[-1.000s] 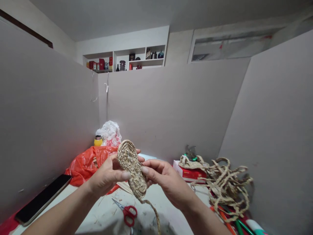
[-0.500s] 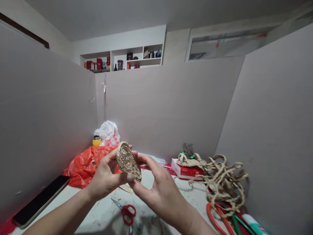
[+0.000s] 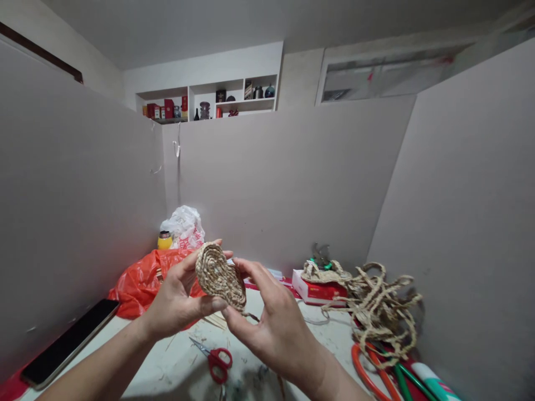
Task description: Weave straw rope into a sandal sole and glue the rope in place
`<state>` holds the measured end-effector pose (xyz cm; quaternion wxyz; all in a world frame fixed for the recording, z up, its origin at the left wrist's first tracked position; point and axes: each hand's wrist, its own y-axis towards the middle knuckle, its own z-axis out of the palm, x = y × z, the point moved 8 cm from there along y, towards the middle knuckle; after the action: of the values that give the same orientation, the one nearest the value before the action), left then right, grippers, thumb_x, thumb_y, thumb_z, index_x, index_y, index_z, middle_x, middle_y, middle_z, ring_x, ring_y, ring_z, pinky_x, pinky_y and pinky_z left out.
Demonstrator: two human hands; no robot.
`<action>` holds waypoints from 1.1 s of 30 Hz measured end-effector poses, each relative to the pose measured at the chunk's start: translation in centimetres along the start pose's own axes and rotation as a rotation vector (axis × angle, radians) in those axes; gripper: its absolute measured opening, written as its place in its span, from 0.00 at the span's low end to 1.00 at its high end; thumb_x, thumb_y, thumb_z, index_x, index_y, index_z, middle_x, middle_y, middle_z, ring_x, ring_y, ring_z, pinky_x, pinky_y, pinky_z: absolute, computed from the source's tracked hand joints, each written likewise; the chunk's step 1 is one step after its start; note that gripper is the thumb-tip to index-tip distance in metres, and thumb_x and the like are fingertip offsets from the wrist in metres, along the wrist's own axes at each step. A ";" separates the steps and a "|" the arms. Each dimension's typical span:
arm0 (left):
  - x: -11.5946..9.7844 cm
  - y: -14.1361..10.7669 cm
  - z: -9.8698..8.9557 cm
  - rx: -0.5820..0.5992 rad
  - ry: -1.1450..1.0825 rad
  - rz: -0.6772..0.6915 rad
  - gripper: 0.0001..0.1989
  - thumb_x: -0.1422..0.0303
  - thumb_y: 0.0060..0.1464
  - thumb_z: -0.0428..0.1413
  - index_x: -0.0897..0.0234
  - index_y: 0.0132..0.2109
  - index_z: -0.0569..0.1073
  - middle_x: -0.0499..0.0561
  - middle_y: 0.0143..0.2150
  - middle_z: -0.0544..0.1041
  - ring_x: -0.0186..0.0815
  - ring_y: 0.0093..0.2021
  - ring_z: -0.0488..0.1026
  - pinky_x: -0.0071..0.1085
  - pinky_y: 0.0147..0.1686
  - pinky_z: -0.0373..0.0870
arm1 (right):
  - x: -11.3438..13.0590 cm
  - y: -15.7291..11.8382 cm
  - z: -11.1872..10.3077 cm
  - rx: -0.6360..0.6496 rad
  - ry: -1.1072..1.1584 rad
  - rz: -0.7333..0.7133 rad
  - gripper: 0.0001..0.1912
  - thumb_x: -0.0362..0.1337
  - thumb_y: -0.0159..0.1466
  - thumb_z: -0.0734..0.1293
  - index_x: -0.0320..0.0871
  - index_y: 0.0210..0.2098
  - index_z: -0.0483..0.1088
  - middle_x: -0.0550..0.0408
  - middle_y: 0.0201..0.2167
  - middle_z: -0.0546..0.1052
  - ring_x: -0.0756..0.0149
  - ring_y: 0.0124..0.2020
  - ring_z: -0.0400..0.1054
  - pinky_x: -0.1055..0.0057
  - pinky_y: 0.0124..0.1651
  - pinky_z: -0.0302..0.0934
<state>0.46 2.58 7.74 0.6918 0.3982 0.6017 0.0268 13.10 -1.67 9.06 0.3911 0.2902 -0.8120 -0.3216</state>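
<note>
Between both hands, raised above the table, is a flat woven piece (image 3: pixel 221 275) of coiled straw braid, shaped like a small sole. My left hand (image 3: pixel 179 301) grips its left side, thumb along the lower edge and fingers behind it. On the other side my right hand (image 3: pixel 270 314) pinches the right edge between thumb and fingers. A short loose strand sticks out near the right thumb. Below the hands, red-handled scissors (image 3: pixel 218 365) lie with their blades pointing up and left.
An orange plastic bag (image 3: pixel 137 284) and a phone (image 3: pixel 71 342) lie at left. A yellow jar (image 3: pixel 164 240) stands by a white bag (image 3: pixel 184 225). At right are a heap of straw braid (image 3: pixel 387 312), a red-and-white box (image 3: pixel 320 289) and orange-handled pliers or cutters (image 3: pixel 368 373).
The woven piece has turned so its coiled face shows more fully toward me. Both hands have shifted slightly with it and keep their hold.
</note>
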 end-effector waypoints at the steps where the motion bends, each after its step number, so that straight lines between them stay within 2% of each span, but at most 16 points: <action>1: 0.0 0.0 0.0 0.000 0.007 0.005 0.30 0.74 0.45 0.65 0.59 0.57 0.68 0.57 0.60 0.69 0.48 0.58 0.66 0.40 0.57 0.65 | 0.1 0.0 0.0 0.004 0.002 -0.009 0.28 0.32 0.54 0.68 0.43 0.54 0.61 0.50 0.47 0.72 0.61 0.48 0.67 0.62 0.51 0.63; 3: 0.0 -0.1 -0.1 -0.002 0.016 0.015 0.28 0.74 0.46 0.64 0.60 0.55 0.70 0.56 0.60 0.69 0.48 0.58 0.66 0.41 0.57 0.64 | 0.2 0.0 0.1 0.010 0.008 -0.016 0.29 0.32 0.55 0.68 0.43 0.55 0.60 0.50 0.49 0.72 0.61 0.49 0.66 0.63 0.52 0.62; 7: 0.2 -0.2 0.2 -0.003 0.013 -0.001 0.31 0.73 0.46 0.64 0.57 0.58 0.67 0.55 0.60 0.69 0.48 0.59 0.65 0.41 0.57 0.65 | 0.2 0.0 0.3 0.027 0.042 0.005 0.25 0.35 0.56 0.68 0.41 0.53 0.62 0.47 0.48 0.72 0.59 0.49 0.67 0.62 0.51 0.63; 11: 0.5 -0.4 0.6 -0.009 0.098 -0.044 0.33 0.72 0.45 0.65 0.54 0.59 0.66 0.54 0.62 0.65 0.48 0.62 0.61 0.43 0.61 0.58 | -0.2 0.0 0.3 0.004 0.081 0.029 0.26 0.32 0.53 0.68 0.42 0.51 0.63 0.47 0.48 0.72 0.56 0.49 0.66 0.60 0.52 0.62; 13: 0.5 -0.4 0.6 0.004 0.121 -0.061 0.38 0.71 0.43 0.67 0.53 0.61 0.63 0.55 0.64 0.63 0.49 0.63 0.58 0.44 0.62 0.55 | -0.6 0.2 0.3 0.018 0.142 0.075 0.25 0.30 0.53 0.68 0.44 0.50 0.64 0.50 0.46 0.73 0.58 0.48 0.68 0.60 0.51 0.62; 16: -0.1 -0.3 0.5 0.014 0.059 -0.037 0.44 0.65 0.42 0.67 0.51 0.64 0.57 0.56 0.64 0.61 0.49 0.64 0.55 0.46 0.63 0.51 | -1.3 0.4 0.9 0.139 0.337 0.186 0.16 0.31 0.56 0.67 0.48 0.44 0.68 0.55 0.42 0.75 0.61 0.45 0.69 0.62 0.49 0.61; 18: -0.6 -0.1 0.2 0.001 -0.009 -0.010 0.41 0.63 0.45 0.65 0.50 0.64 0.57 0.55 0.62 0.64 0.48 0.63 0.58 0.45 0.62 0.52 | -1.7 0.2 1.7 0.260 0.524 0.262 0.12 0.34 0.57 0.68 0.47 0.42 0.70 0.56 0.40 0.75 0.62 0.43 0.69 0.63 0.48 0.61; 20: -0.7 0.1 0.2 0.020 -0.083 -0.029 0.36 0.64 0.47 0.65 0.49 0.62 0.61 0.54 0.58 0.68 0.45 0.58 0.64 0.42 0.57 0.61 | -1.8 -0.2 2.7 0.375 0.714 0.323 0.13 0.38 0.56 0.69 0.45 0.41 0.71 0.55 0.37 0.75 0.62 0.41 0.69 0.64 0.46 0.62; 22: -0.3 0.1 0.6 0.072 -0.166 -0.098 0.33 0.67 0.45 0.65 0.50 0.59 0.65 0.53 0.51 0.73 0.41 0.49 0.71 0.36 0.46 0.70 | -1.7 -0.7 3.5 0.467 0.877 0.366 0.16 0.42 0.54 0.71 0.42 0.41 0.73 0.54 0.35 0.75 0.62 0.38 0.69 0.66 0.42 0.62; 25: 0.4 0.2 1.1 0.119 -0.251 -0.191 0.24 0.71 0.44 0.66 0.57 0.50 0.72 0.49 0.36 0.76 0.32 0.33 0.73 0.28 0.32 0.71 | -1.5 -1.4 4.6 0.579 1.011 0.407 0.19 0.45 0.54 0.72 0.42 0.42 0.74 0.53 0.33 0.76 0.62 0.35 0.71 0.67 0.39 0.63; 27: 0.5 0.3 0.8 0.091 -0.276 -0.201 0.16 0.73 0.43 0.66 0.62 0.42 0.74 0.46 0.30 0.75 0.29 0.28 0.72 0.24 0.29 0.69 | -1.7 -1.4 4.6 0.570 1.008 0.401 0.18 0.45 0.55 0.71 0.42 0.42 0.75 0.53 0.33 0.76 0.62 0.35 0.71 0.67 0.40 0.63; 29: 0.5 0.4 0.2 0.043 -0.296 -0.190 0.13 0.73 0.43 0.66 0.64 0.37 0.73 0.45 0.29 0.74 0.28 0.28 0.71 0.24 0.30 0.69 | -2.5 -1.1 4.0 0.455 0.964 0.403 0.15 0.45 0.57 0.71 0.43 0.40 0.76 0.54 0.33 0.77 0.63 0.35 0.69 0.67 0.41 0.62; 31: 0.4 0.4 -0.2 -0.002 -0.298 -0.175 0.13 0.73 0.44 0.65 0.64 0.38 0.73 0.45 0.29 0.75 0.28 0.29 0.71 0.26 0.32 0.70 | -3.6 -0.8 3.1 0.313 0.921 0.433 0.11 0.44 0.57 0.71 0.44 0.36 0.77 0.55 0.32 0.77 0.66 0.35 0.68 0.69 0.40 0.62; 33: 0.4 0.5 -0.6 -0.046 -0.285 -0.159 0.14 0.72 0.44 0.65 0.64 0.40 0.73 0.46 0.30 0.75 0.29 0.29 0.71 0.27 0.33 0.70 | -4.4 -0.8 2.7 0.224 0.908 0.471 0.09 0.43 0.56 0.73 0.45 0.33 0.77 0.56 0.30 0.76 0.68 0.32 0.66 0.71 0.38 0.61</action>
<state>0.28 3.37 7.75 0.7791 0.3332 0.5262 -0.0711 13.40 1.85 5.20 0.7320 0.2498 -0.6334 0.0222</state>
